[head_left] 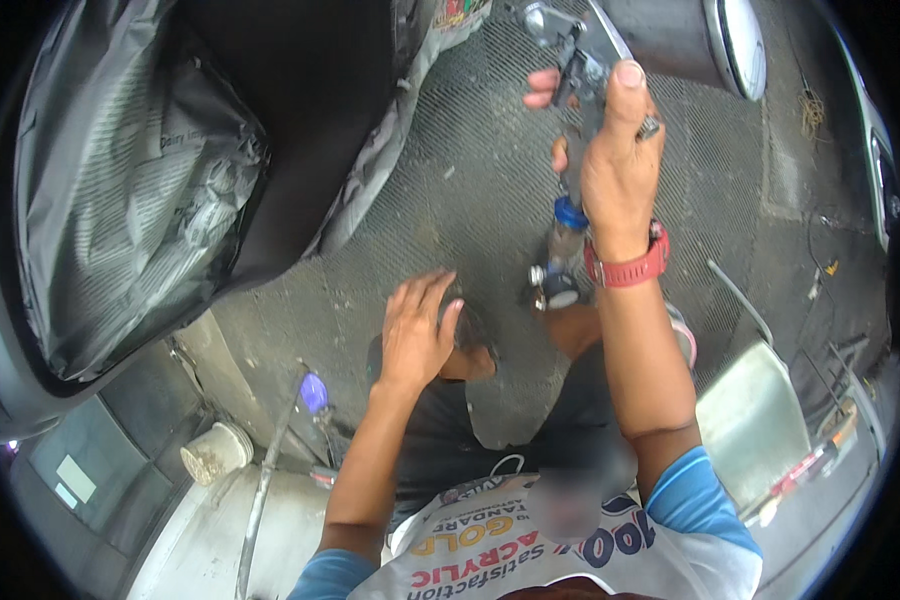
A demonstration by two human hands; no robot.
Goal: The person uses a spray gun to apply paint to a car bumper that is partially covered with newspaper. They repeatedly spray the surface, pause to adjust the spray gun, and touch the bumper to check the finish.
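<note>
My right hand (620,170), with a red watch on its wrist, is closed round the handle of a metal spray gun (582,75) at the upper right. The thumb lies up along the gun's body, and some fingertips show on its left side. A large silver paint cup (670,40) sits at the gun's far end. Below the handle hangs a fitting with a blue collar (570,212) and a small round gauge (560,290). My left hand (418,328) hovers over my lap, empty, fingers stretched out and thumb apart.
A dark curved panel (315,110) fills the upper left, edged with printed masking paper (160,200). Ridged dark matting (480,160) covers the floor. Lower left are a dirty white bucket (216,453), a pole (262,490) and a purple object (314,392). A pale panel (755,420) lies right.
</note>
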